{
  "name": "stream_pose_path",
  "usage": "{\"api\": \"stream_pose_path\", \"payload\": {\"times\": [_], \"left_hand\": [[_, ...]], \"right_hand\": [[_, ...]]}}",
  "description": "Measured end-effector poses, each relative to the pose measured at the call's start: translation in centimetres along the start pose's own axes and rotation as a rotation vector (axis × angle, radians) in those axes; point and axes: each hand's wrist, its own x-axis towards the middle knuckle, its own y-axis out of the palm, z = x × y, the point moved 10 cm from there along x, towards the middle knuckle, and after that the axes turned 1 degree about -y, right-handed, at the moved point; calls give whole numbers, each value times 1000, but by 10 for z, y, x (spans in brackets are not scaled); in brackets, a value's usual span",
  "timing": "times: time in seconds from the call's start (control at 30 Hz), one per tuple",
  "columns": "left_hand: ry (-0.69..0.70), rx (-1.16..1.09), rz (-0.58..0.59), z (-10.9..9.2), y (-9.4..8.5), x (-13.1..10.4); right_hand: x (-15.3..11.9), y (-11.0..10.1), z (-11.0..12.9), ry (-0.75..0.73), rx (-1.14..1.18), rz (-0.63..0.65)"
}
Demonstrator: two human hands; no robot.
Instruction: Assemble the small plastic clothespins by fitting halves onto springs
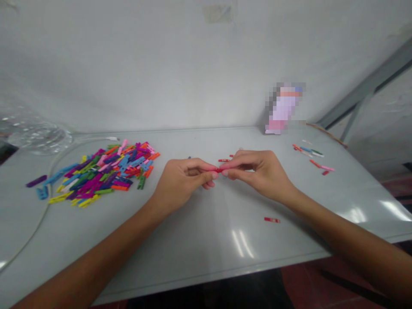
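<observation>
Between the fingertips of both hands, above the middle of the table, is a small red piece (218, 170), mostly covered by the fingers. My left hand (185, 178) pinches its left end with thumb and forefinger. From the other side, my right hand (254, 169) pinches its right end. Just behind the fingers lies a red clothespin piece (224, 160), and another red piece (272, 220) rests nearer the front edge, below my right hand. A large pile of colourful clothespins (103, 171) spreads over the table to the left of my left hand.
Several loose clothespin parts (317, 165) lie at the right of the grey table (193, 244). A blurred pinkish package (283, 109) leans against the back wall. Clear plastic (38, 135) sits at the far left, beside a white cable (41, 219).
</observation>
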Motion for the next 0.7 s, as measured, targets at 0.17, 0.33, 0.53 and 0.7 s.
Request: {"api": "stream_pose_path", "payload": {"times": [0.17, 0.33, 0.53, 0.7], "left_hand": [[2, -29, -4, 3, 2, -1], [9, -15, -8, 2, 4, -3], [-11, -44, -35, 5, 2, -2], [-96, -165, 40, 11, 8, 0]], "right_hand": [[1, 2, -5, 23, 55, 12], [3, 6, -8, 90, 157, 59], [0, 3, -4, -19, 46, 10], [-1, -1, 14, -222, -131, 6]]}}
